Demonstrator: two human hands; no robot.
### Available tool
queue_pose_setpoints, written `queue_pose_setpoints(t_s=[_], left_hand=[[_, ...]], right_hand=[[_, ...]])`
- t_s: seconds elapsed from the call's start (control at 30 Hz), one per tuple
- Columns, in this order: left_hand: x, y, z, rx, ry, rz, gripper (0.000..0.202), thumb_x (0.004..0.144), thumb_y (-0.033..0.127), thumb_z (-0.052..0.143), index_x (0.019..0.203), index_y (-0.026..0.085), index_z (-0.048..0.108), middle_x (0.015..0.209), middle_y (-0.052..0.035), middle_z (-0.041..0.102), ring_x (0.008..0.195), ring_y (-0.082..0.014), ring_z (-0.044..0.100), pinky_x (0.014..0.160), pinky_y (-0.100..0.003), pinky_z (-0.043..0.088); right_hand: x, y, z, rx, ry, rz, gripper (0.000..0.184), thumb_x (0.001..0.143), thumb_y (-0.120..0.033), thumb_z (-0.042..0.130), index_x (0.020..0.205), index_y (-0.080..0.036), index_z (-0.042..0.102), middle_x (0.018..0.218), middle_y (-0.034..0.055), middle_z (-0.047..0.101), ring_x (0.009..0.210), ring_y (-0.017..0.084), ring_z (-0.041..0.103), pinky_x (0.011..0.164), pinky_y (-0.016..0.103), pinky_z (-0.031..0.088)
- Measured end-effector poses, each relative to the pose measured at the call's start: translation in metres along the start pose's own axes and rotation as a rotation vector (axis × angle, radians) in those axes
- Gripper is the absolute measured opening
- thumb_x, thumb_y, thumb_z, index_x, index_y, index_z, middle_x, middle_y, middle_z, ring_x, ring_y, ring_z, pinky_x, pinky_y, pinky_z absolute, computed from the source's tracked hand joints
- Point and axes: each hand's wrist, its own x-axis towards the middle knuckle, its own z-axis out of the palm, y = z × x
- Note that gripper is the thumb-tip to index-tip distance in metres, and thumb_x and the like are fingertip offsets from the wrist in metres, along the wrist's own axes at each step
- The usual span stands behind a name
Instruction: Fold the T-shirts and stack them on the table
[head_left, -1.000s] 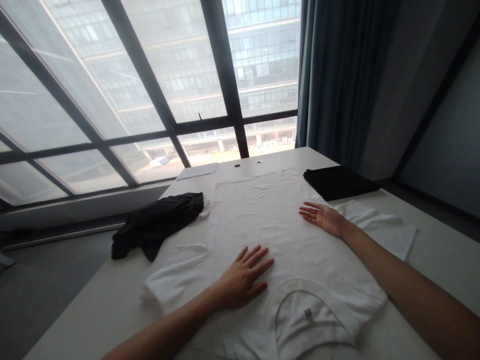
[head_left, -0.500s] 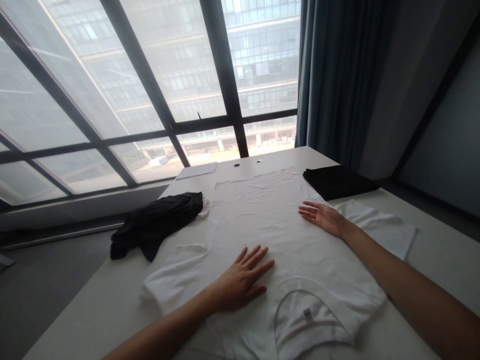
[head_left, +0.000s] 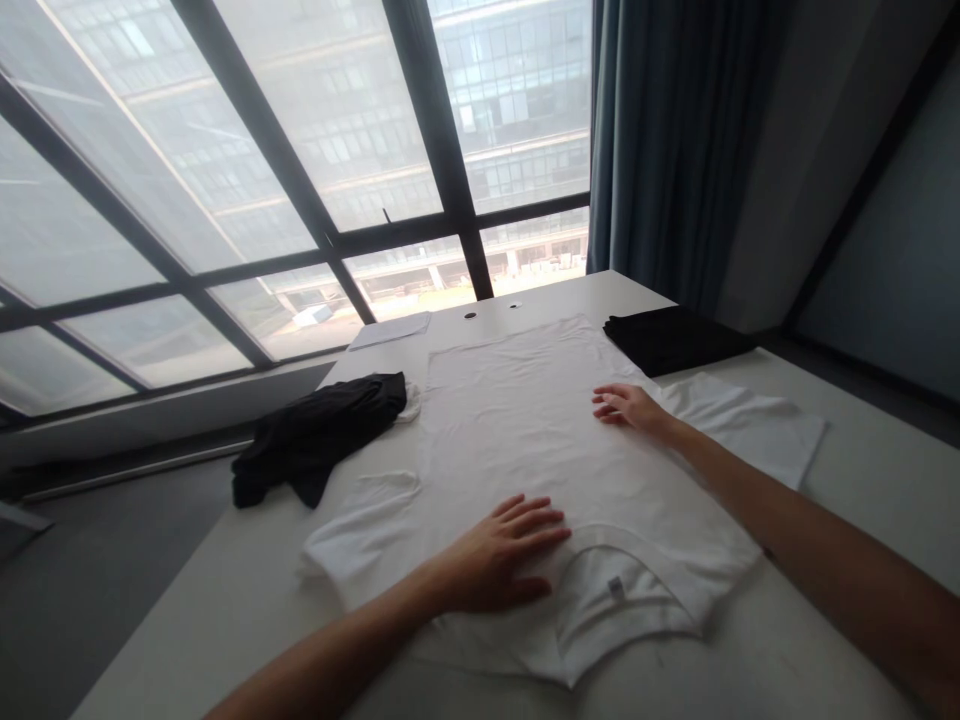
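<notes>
A white T-shirt (head_left: 495,430) lies spread over the table, its neckline towards me and its hem at the far end. Small wrinkles run across the body, and a dark label shows inside the collar. My left hand (head_left: 510,553) rests palm down on the shirt just left of the neckline, fingers extended and slightly apart. Farther up, near the shirt's right side, my right hand (head_left: 630,407) lies turned on its edge with loosely bent fingers and thumb. Nothing is held in either hand.
A crumpled black garment (head_left: 322,432) hangs partly over the table's left edge. Folded black cloth (head_left: 679,340) sits at the back right. White folded cloth (head_left: 390,331) lies at the far left. Windows stand behind the white table (head_left: 592,290), beside a blue curtain (head_left: 660,150).
My left hand has slid right, closer to the neckline. My right hand's fingers are more bent than before. The collar end of the shirt now lies flatter, and the view has shifted slightly.
</notes>
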Motion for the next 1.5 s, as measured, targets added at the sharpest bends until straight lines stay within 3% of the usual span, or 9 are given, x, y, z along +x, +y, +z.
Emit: queue_pose_setpoints(t_s=[0.07, 0.2, 0.33, 0.53, 0.73, 0.93, 1.07, 1.37, 1.5], left_hand=[[0.001, 0.005, 0.000, -0.023, 0.032, 0.012, 0.051, 0.093, 0.046, 0.065, 0.138, 0.025, 0.055, 0.136, -0.0121, 0.058, 0.132, -0.0298, 0.049, 0.113, -0.045, 0.036], [0.002, 0.014, -0.002, -0.074, -0.013, 0.077, 0.026, 0.094, 0.041, 0.066, 0.109, 0.020, 0.064, 0.101, -0.0087, 0.066, 0.094, -0.0220, 0.062, 0.091, -0.035, 0.047], [0.002, 0.026, -0.003, -0.182, -0.136, 0.197, 0.012, 0.094, 0.031, 0.065, 0.101, 0.021, 0.064, 0.083, -0.0030, 0.066, 0.076, -0.0172, 0.062, 0.074, -0.028, 0.047], [0.005, 0.040, -0.001, -0.256, -0.135, 0.255, 0.020, 0.093, 0.037, 0.068, 0.105, 0.021, 0.065, 0.082, -0.0043, 0.068, 0.076, -0.0187, 0.064, 0.071, -0.028, 0.047], [0.006, 0.042, 0.001, -0.248, -0.121, 0.277, 0.029, 0.091, 0.046, 0.070, 0.105, 0.020, 0.066, 0.082, -0.0057, 0.068, 0.076, -0.0199, 0.065, 0.075, -0.030, 0.048], [0.006, 0.031, 0.005, -0.123, -0.096, 0.152, 0.018, 0.103, 0.032, 0.049, 0.104, 0.021, 0.064, 0.084, -0.0051, 0.069, 0.076, -0.0170, 0.066, 0.068, -0.026, 0.045], [0.004, 0.024, 0.010, -0.123, -0.081, 0.134, 0.019, 0.100, 0.037, 0.056, 0.111, 0.022, 0.062, 0.089, -0.0047, 0.071, 0.077, -0.0170, 0.067, 0.068, -0.025, 0.046], [0.004, 0.022, 0.011, -0.161, -0.089, 0.109, 0.026, 0.093, 0.037, 0.066, 0.115, 0.024, 0.064, 0.091, -0.0036, 0.072, 0.078, -0.0181, 0.069, 0.069, -0.024, 0.048], [0.004, 0.022, 0.011, -0.169, -0.068, 0.094, 0.025, 0.092, 0.036, 0.067, 0.113, 0.024, 0.065, 0.089, -0.0035, 0.072, 0.076, -0.0182, 0.069, 0.068, -0.024, 0.048]], right_hand=[[-0.014, -0.010, 0.016, -0.334, -0.038, -0.164, 0.016, 0.087, -0.018, 0.060, 0.101, -0.015, 0.068, 0.097, 0.0093, 0.072, 0.076, 0.017, 0.067, 0.072, 0.030, 0.054], [-0.067, -0.032, 0.037, -0.752, -0.344, -0.430, 0.011, 0.087, -0.022, 0.061, 0.090, -0.017, 0.071, 0.086, 0.0039, 0.071, 0.072, 0.015, 0.061, 0.070, 0.027, 0.046], [-0.127, -0.046, 0.035, -0.919, -0.620, -0.398, 0.007, 0.085, -0.022, 0.064, 0.080, -0.018, 0.067, 0.075, -0.0001, 0.066, 0.065, 0.012, 0.054, 0.060, 0.023, 0.037], [-0.177, -0.044, 0.022, -0.993, -0.708, -0.275, 0.007, 0.081, -0.025, 0.072, 0.081, -0.020, 0.068, 0.076, -0.0016, 0.065, 0.067, 0.012, 0.055, 0.061, 0.023, 0.035], [-0.185, -0.038, 0.026, -0.962, -0.720, -0.295, 0.008, 0.084, -0.024, 0.070, 0.091, -0.021, 0.073, 0.084, 0.0005, 0.069, 0.073, 0.014, 0.061, 0.066, 0.024, 0.039], [-0.184, -0.031, 0.032, -0.976, -0.681, -0.355, 0.008, 0.088, -0.022, 0.065, 0.088, -0.021, 0.073, 0.083, 0.0010, 0.070, 0.070, 0.013, 0.061, 0.065, 0.023, 0.039], [-0.184, -0.024, 0.037, -0.960, -0.604, -0.377, 0.011, 0.090, -0.029, 0.067, 0.095, -0.020, 0.072, 0.082, 0.0015, 0.071, 0.069, 0.013, 0.061, 0.065, 0.024, 0.039], [-0.189, -0.022, 0.038, -0.877, -0.764, -0.441, 0.008, 0.087, -0.018, 0.062, 0.083, -0.021, 0.068, 0.077, -0.0013, 0.067, 0.068, 0.011, 0.059, 0.066, 0.021, 0.038], [-0.184, -0.016, 0.037, -0.932, -0.626, -0.451, 0.009, 0.090, -0.021, 0.061, 0.084, -0.020, 0.067, 0.079, 0.0010, 0.069, 0.071, 0.013, 0.060, 0.068, 0.024, 0.039]])
